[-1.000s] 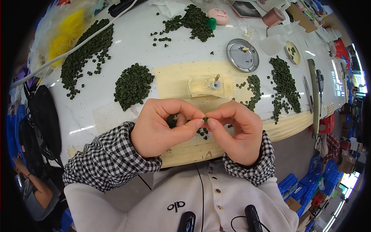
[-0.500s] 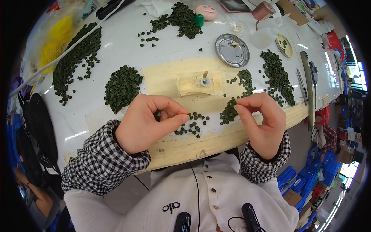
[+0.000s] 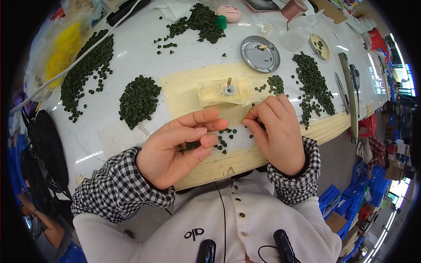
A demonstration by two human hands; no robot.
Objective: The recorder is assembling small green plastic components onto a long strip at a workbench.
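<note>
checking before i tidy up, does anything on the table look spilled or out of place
A small green piece lies alone on the white tabletop, apart from the far heap, so it looks stray.

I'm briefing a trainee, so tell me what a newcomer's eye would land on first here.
First, the left hand and right hand, near the centre. Heaps of small dark green pieces lie around them on the white table. Bright yellow material shows upper left, a round metal dish above the right hand.

Hands (image 3: 283, 140) partly hide green pieces (image 3: 224, 143); black objects (image 3: 206, 251) cut off below.
</note>
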